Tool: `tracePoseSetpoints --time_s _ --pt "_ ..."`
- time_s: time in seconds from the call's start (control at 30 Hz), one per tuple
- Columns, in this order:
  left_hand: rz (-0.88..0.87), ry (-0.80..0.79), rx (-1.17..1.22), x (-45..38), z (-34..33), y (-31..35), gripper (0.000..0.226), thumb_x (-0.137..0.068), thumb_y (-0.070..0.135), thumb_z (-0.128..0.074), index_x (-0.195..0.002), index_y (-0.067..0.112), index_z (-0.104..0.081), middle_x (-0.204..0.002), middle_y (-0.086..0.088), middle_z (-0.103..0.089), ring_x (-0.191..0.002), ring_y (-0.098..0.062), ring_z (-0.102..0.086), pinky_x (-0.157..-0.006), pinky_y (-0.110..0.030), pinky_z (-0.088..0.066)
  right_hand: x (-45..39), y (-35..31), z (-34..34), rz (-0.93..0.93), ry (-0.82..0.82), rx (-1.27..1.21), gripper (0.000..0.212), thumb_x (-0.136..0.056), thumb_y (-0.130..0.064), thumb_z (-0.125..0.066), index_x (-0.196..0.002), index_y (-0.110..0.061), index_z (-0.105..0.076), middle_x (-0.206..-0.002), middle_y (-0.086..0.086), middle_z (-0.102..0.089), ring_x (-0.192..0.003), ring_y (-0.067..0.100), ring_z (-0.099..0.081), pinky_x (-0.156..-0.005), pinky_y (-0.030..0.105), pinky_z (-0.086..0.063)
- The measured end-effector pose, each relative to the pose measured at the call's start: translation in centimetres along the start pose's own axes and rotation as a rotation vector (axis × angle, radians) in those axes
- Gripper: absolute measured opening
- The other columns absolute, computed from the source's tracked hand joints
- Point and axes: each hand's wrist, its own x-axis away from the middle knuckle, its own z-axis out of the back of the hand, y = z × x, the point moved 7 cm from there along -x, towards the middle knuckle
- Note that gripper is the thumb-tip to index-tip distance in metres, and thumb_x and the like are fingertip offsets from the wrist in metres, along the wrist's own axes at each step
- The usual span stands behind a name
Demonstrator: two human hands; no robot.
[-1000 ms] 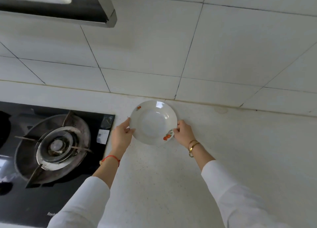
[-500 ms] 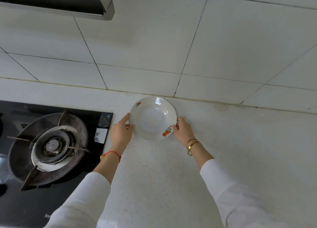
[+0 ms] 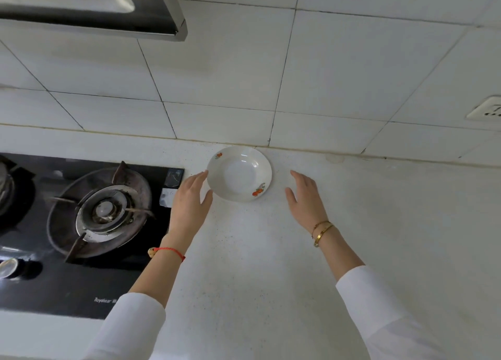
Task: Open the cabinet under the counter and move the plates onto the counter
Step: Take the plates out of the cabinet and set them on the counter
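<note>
The round white ceramic plate with orange motifs (image 3: 239,173) sits on the speckled white bench (image 3: 257,265); left hand (image 3: 189,200) and right hand (image 3: 305,197) flank it, released. Next probably calls for fetching another plate.

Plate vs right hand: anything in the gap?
Nothing. Head view shows only bare white counter between the plate and the open right hand.

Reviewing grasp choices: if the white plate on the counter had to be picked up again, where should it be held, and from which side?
Probably by the rim, at opposite left and right edges. The plate lies flat and upright near the wall, its raised rim exposed, with the open left hand and right hand flanking it.
</note>
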Motion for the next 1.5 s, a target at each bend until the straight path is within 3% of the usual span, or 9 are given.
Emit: tracePoseSetpoints --time_s 0.37,0.73,0.97,1.2,1.37,1.5 --pt "-0.149 0.12 -0.039 14.0 4.2 8.8 0.044 -0.093 0.016 -0.06 -0.136 0.008 -0.052 -0.135 -0.007 -0.057 -0.126 -0.025 -0.051 -0.106 -0.034 -0.039 14.4 -1.0 7.8 0.184 0.168 -0.046 0.047 -0.1 -0.022 -0.045 -0.144 -0.009 -0.037 -0.141 0.007 -0.045 -0.136 0.02 -0.034 -0.113 0.031 -0.031" --pt "-0.156 0.229 -0.03 30.4 5.2 13.9 0.044 -0.094 0.018 -0.058 -0.137 0.014 -0.052 -0.134 -0.002 -0.057 -0.125 -0.019 -0.048 -0.103 -0.02 -0.03 29.6 2.0 11.1 0.225 0.145 -0.081 0.046 -0.101 -0.025 -0.043 -0.144 -0.013 -0.036 -0.142 0.006 -0.044 -0.137 0.02 -0.032 -0.115 0.035 -0.031" --pt "-0.143 0.233 -0.033 39.6 5.4 15.4 0.043 -0.094 0.019 -0.057 -0.137 0.016 -0.051 -0.133 -0.001 -0.058 -0.125 -0.019 -0.049 -0.104 -0.021 -0.032 38.1 3.6 12.4 0.237 0.131 -0.09 0.045 -0.101 -0.024 -0.043 -0.144 -0.013 -0.037 -0.142 0.007 -0.044 -0.136 0.02 -0.034 -0.112 0.024 -0.025" --pt "-0.111 0.202 -0.017 44.5 5.0 15.3 0.043 -0.095 0.02 -0.055 -0.138 0.018 -0.05 -0.133 0.0 -0.057 -0.127 -0.017 -0.049 -0.105 -0.022 -0.034 42.7 5.5 11.7 0.196 0.103 -0.098 0.045 -0.101 -0.026 -0.042 -0.144 -0.015 -0.037 -0.143 0.003 -0.045 -0.137 0.017 -0.033 -0.111 0.022 -0.025" --pt "-0.105 0.145 0.011 45.7 4.0 15.1 0.043 -0.096 0.019 -0.054 -0.139 0.018 -0.049 -0.135 0.0 -0.056 -0.129 -0.017 -0.047 -0.104 -0.031 -0.042 44.4 6.3 10.4 0.163 0.09 -0.094 0.045 -0.101 -0.027 -0.041 -0.144 -0.015 -0.037 -0.142 0.001 -0.045 -0.136 0.015 -0.033 -0.111 0.021 -0.025" --pt "-0.106 0.098 0.028 45.9 2.8 14.5 0.042 -0.096 0.019 -0.054 -0.138 0.02 -0.05 -0.133 0.002 -0.057 -0.126 -0.013 -0.048 -0.098 -0.021 -0.037 45.1 7.2 9.4 0.107 0.097 -0.1 0.043 -0.101 -0.026 -0.042 -0.142 -0.015 -0.039 -0.141 0.0 -0.047 -0.135 0.015 -0.035 -0.109 0.02 -0.026"
